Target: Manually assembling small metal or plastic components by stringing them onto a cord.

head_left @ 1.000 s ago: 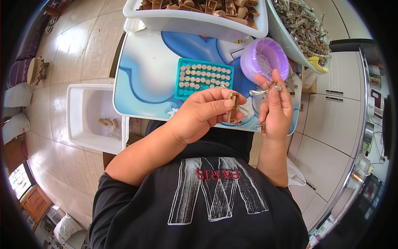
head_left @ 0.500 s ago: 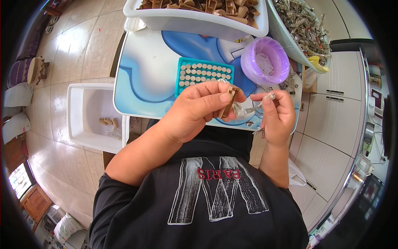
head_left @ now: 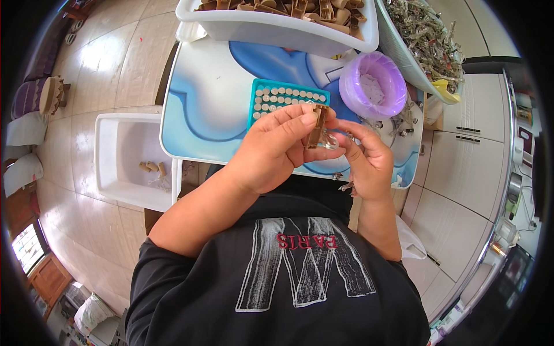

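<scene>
Over the table's front edge, my left hand (head_left: 274,147) is closed around a small brown plastic casing (head_left: 317,128), its long hollow side showing. Clear looped cord (head_left: 330,141) hangs beside the casing, between the two hands. My right hand (head_left: 370,164) is close against it, with thumb and fingers bent together at the cord; what exactly they pinch is partly hidden. A small dangling end (head_left: 347,187) shows below the right hand. Just behind the left hand lies a teal tray (head_left: 252,104) with rows of round beige-grey pieces, partly covered by the fingers.
A white bin (head_left: 277,29) full of brown casings stands at the back. To its right are a purple-lined tub (head_left: 398,86) with white pieces and a pale basket (head_left: 398,49) heaped with wire bundles. Left of the table (head_left: 202,86), a white bin (head_left: 107,161) holds several brown parts.
My right hand has moved left and in against the casing, closing the gap between the hands. The casing has turned more upright in my left hand.
</scene>
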Available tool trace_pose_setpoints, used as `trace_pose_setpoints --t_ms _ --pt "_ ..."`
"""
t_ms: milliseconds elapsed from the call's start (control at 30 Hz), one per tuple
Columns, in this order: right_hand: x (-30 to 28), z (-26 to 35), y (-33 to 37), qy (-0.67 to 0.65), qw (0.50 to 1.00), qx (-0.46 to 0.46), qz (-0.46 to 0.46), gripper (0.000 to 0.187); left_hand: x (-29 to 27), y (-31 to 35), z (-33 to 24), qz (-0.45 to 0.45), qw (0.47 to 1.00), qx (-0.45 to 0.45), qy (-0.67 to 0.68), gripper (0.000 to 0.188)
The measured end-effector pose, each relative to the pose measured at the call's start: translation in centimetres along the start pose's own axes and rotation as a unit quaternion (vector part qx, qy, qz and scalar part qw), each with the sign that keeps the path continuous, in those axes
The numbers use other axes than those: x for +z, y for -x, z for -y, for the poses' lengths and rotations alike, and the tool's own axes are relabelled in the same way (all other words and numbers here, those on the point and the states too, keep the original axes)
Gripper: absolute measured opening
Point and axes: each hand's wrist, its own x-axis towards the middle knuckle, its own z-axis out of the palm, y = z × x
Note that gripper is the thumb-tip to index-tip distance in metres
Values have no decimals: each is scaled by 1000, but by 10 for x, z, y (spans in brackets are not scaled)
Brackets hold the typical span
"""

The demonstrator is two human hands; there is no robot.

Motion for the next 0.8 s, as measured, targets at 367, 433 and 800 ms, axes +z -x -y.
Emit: trace_pose_setpoints --t_ms 367,433,800 --pt "-25 5 4 -106 990 92 15 17 -10 1 -7 -12 997 -61 43 36" --pt "-34 5 6 -65 995 71 -28 17 -13 2 -9 -17 997 -57 57 36" --pt "-83 -53 -11 488 834 -152 -209 29 -23 10 -19 1 996 25 86 36"
